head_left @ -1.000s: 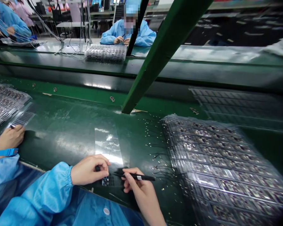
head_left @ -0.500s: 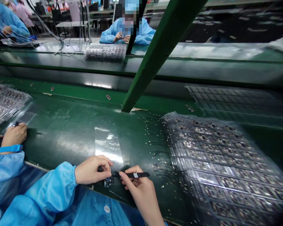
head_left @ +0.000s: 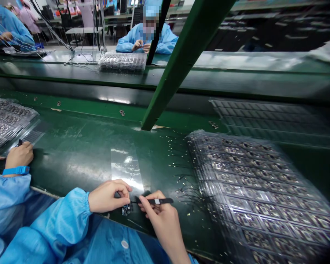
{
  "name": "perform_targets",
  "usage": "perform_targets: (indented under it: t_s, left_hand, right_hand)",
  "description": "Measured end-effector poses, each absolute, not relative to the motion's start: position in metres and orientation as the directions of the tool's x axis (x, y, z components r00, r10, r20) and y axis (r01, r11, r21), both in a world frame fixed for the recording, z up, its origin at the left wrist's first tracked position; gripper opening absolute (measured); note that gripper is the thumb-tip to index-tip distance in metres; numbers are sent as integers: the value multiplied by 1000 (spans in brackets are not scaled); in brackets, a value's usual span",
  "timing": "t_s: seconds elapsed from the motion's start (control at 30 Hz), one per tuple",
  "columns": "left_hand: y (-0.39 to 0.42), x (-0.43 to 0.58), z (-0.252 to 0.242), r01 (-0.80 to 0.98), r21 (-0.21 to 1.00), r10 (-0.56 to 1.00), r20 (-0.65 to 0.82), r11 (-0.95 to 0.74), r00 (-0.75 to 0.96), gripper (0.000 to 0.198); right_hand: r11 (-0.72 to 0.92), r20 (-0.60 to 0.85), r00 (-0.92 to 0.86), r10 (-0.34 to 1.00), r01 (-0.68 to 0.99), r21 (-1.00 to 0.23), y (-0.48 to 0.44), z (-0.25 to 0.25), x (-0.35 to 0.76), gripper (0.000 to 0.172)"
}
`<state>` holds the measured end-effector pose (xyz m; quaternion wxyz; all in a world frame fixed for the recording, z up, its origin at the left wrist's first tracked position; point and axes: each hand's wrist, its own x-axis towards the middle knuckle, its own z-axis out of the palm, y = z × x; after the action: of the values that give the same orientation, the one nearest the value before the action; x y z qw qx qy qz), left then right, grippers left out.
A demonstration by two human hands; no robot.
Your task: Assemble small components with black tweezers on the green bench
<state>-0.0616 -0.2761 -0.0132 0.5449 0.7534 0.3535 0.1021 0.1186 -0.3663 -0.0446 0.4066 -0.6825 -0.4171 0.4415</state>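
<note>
My left hand (head_left: 110,196) is pinched at the upper edge of a small circuit board (head_left: 125,209), near the front edge of the green bench. Its fingertips cover part of the board. Black tweezers (head_left: 161,201) with a white band lie in the closed fingers of my right hand (head_left: 165,218). The tweezers point left toward the board; their tips are too small and dark to make out. Just beyond both hands, a clear plastic sheet (head_left: 125,165) lies flat on the bench and reflects the light.
Stacked clear trays of circuit boards (head_left: 253,190) stand at right, beside thin black cables (head_left: 185,189) with shiny ends. A slanted green post (head_left: 176,73) rises from the bench. At left, a co-worker's hand (head_left: 20,157) is near more trays (head_left: 8,123). Another person (head_left: 147,38) sits opposite.
Both hands and the tweezers keep nearly the same place, shifted slightly upward in view. The co-worker's hand at left has moved a little to the right.
</note>
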Motion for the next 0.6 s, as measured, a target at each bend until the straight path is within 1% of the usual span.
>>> perform_targets:
  t_s: [0.23,0.33,0.43,0.53,0.6]
  left_hand:
    - [-277,-61,-12,437,887,642,-248,-152,726,7]
    - [-276,-61,-12,434,888,642,-246,-151,726,7]
    - [-276,-61,-12,427,893,643,-245,-141,726,8]
    - [-277,-60,-10,411,903,644,-241,-126,726,8]
    - [-277,-58,-8,409,909,648,-262,-83,715,9]
  right_hand:
    - [-357,-303,274,913,174,-918,-365,-40,118,37]
    - [-373,-329,278,903,125,-919,-365,-39,118,39]
    - [-356,-338,294,894,8,-934,-364,-40,121,40]
    - [-290,-323,332,886,-144,-946,-363,-42,127,40]
    - [-242,-313,370,875,-225,-944,-360,-43,130,41]
